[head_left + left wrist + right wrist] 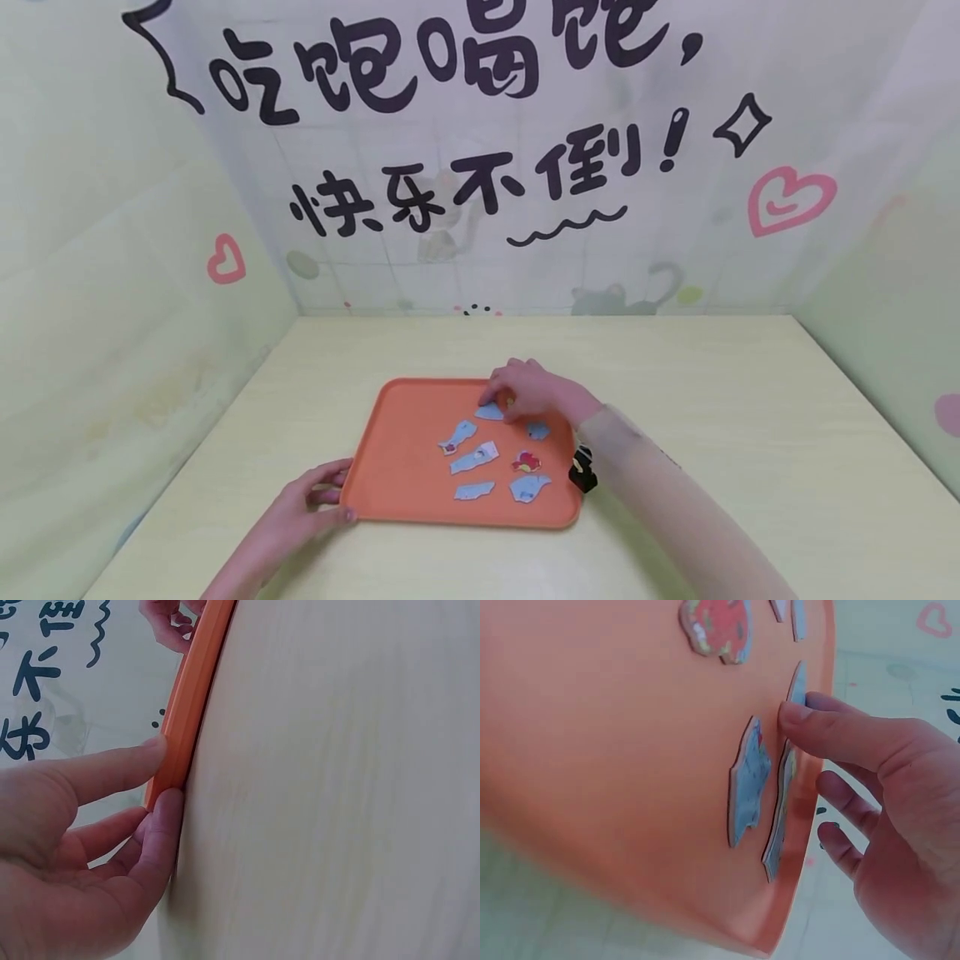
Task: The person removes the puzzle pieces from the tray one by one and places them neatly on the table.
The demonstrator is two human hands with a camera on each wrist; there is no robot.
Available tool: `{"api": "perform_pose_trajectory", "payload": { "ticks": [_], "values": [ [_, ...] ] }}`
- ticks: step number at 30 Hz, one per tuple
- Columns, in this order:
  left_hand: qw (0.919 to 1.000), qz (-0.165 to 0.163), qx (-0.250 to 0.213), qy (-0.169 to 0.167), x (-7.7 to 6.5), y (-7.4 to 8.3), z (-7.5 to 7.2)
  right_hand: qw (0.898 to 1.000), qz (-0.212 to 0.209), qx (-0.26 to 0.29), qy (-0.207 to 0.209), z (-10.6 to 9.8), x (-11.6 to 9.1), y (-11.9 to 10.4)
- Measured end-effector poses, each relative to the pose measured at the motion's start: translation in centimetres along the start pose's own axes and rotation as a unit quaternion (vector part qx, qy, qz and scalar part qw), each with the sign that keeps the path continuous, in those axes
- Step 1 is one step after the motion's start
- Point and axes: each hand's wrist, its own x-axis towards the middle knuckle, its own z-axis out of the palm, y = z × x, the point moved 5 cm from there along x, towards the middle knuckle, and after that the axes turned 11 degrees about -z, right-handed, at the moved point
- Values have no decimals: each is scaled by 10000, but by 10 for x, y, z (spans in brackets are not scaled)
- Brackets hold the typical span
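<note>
An orange tray (397,450) lies on the table with several light-blue puzzle pieces on its right half. My left hand (296,510) grips the tray's near left corner; in the left wrist view, thumb and fingers touch the rim (189,701). Near the tray's far edge, my right hand (534,390) pinches a light-blue puzzle piece (489,412) between thumb and index finger. In the right wrist view this piece (798,679) is partly hidden by the thumb. Two more pieces, a jagged blue one (748,787) and a narrow-looking one (775,840), lie close to that hand.
A red-patterned piece (527,461) and other pieces, such as a long blue one (474,491), lie nearer the front. A small black object (582,469) is at the right wrist, beside the tray's right edge. Printed cloth walls (525,275) border the pale table (720,383).
</note>
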Motion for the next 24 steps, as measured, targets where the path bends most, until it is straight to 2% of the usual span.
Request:
{"api": "perform_pose_trajectory", "payload": {
  "ticks": [11, 20, 24],
  "values": [
    [9996, -259, 34, 67, 3, -6, 0, 9996, -100, -224, -149, -1, 1, -8],
    [10000, -28, 38, -60, 5, -6, -2, 9987, -55, -487, -141, -8, 2, -9],
    [9999, -97, -1, -73, 7, -7, -1, 9989, 9, -453, -88, -12, -2, -7]
  ]
}}
